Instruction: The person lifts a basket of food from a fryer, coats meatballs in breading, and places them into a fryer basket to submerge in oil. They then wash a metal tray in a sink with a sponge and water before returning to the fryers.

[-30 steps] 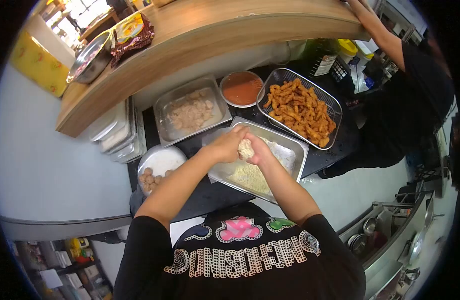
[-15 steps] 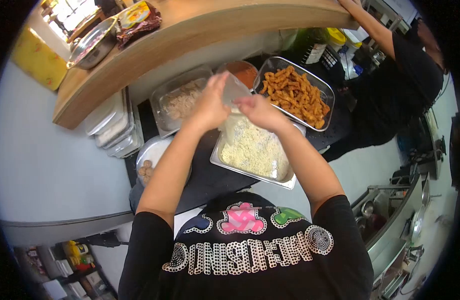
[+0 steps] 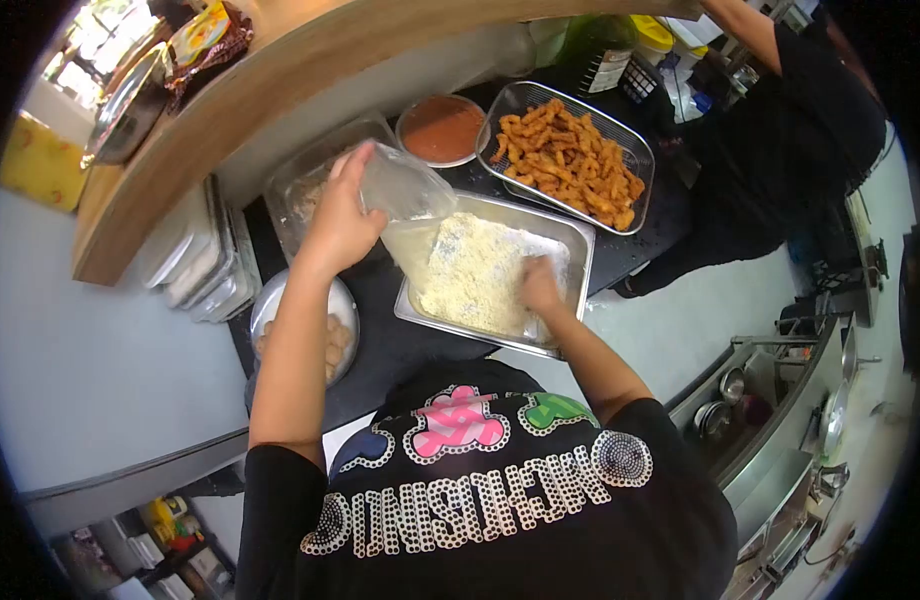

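Observation:
My left hand (image 3: 348,218) grips the edge of a clear plastic bag (image 3: 405,187), holding it up over the left side of a metal tray (image 3: 580,262). The bag's lower part hangs down into the tray. Pale yellow crumbs (image 3: 472,285) with patches of white powder lie in the tray. My right hand (image 3: 543,283) is down at the crumbs in the tray's right half; its fingers are blurred and partly hidden.
Behind the tray stand a bowl of reddish-orange sauce or powder (image 3: 440,130) and a wire basket (image 3: 635,150) of fried strips (image 3: 570,160). A round dish (image 3: 348,318) with light brown balls sits left. Another person (image 3: 770,160) stands at the right.
My right hand has left the bag and moved down into the tray at the right. My left hand still has the bag, now farther left, and the view has shifted.

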A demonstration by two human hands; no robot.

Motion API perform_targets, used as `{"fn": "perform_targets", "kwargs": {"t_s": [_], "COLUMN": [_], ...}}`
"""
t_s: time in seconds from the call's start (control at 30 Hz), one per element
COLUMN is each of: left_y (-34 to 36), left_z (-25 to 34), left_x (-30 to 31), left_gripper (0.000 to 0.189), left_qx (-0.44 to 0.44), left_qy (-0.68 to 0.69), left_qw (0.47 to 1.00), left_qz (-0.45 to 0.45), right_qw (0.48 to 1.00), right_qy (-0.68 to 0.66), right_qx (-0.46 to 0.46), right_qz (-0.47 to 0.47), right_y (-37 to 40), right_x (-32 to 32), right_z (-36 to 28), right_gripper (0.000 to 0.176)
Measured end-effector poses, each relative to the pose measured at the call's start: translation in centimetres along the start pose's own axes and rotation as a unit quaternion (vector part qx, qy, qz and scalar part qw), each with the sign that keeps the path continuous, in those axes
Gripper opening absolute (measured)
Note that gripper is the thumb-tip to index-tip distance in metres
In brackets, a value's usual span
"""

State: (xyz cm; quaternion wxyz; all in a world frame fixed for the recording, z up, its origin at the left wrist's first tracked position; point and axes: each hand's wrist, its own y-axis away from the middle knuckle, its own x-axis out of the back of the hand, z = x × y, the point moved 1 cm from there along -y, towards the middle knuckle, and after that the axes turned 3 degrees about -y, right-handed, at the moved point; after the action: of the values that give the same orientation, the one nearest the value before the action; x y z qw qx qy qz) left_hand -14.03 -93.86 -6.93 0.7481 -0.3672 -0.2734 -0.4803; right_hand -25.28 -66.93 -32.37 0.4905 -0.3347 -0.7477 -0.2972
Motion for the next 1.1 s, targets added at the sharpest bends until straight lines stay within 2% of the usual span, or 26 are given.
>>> {"fn": "perform_targets", "kwargs": {"t_s": [0.07,0.2,0.3,0.33,0.43,0.47,0.57,0.67,0.77,0.8,0.9,1.0,1.07,1.1], "left_y": [0.3,0.8,1.1,1.2,1.2,1.2,1.4,1.7,2.0,2.1,2.4,2.6,2.3,2.0], "left_z": [-0.1,0.6,1.0,1.1,1.9,1.6,0.8,0.8,0.6,0.6,0.4,0.3,0.5,0.7], "left_x": [0.3,1.7,2.6,2.7,3.2,3.3,3.4,3.3,3.2,3.4,3.5,3.4,3.4,3.3], "left_gripper": [0.07,0.069,0.068,0.068,0.072,0.072,0.072,0.071,0.067,0.067,0.067,0.071,0.073,0.073], "left_qx": [0.008,0.035,0.045,0.046,0.122,0.108,0.087,0.108,0.121,0.121,0.124,0.137,0.133,0.125], "left_qy": [-0.009,-0.01,-0.023,-0.031,0.008,-0.006,-0.026,-0.015,-0.018,-0.018,-0.01,0.026,0.037,0.032], "left_qw": [1.0,0.999,0.999,0.998,0.992,0.994,0.995,0.993,0.992,0.992,0.991,0.989,0.99,0.991], "left_qz": [0.003,0.011,0.011,0.012,0.008,0.018,0.036,0.041,0.036,0.037,0.049,0.045,0.031,0.02], "right_qw": [0.966,0.942,0.942,0.938,0.888,0.885,0.89,0.892,0.851,0.852,0.842,0.873,0.908,0.907], "right_qy": [-0.243,-0.229,-0.227,-0.235,-0.343,-0.327,-0.296,-0.078,-0.027,-0.009,0.019,-0.012,-0.188,-0.275], "right_qx": [0.089,0.184,0.181,0.211,0.293,0.314,0.346,0.432,0.499,0.497,0.473,0.454,0.366,0.316], "right_qz": [0.003,0.165,0.168,0.145,-0.084,-0.107,-0.02,-0.11,-0.162,-0.165,-0.259,-0.177,-0.084,-0.036], "right_y": [-0.6,-6.1,-7.3,-6.7,-4.6,-4.5,-5.1,-3.2,-1.6,-1.3,-2.2,-3.1,-3.8,-4.0], "right_x": [-1.3,-0.6,-3.1,-4.1,-2.9,-2.0,-1.5,0.3,-2.3,-1.6,-4.0,-6.1,-6.5,-6.2], "right_z": [-1.7,-0.7,-1.1,-1.9,-3.9,-4.0,-5.2,-9.9,-10.2,-10.4,-10.2,-9.8,-9.2,-8.8], "right_gripper": [0.029,0.031,0.031,0.037,0.037,0.041,0.051,0.06,0.062,0.057,0.048,0.032,0.02,0.015]}}
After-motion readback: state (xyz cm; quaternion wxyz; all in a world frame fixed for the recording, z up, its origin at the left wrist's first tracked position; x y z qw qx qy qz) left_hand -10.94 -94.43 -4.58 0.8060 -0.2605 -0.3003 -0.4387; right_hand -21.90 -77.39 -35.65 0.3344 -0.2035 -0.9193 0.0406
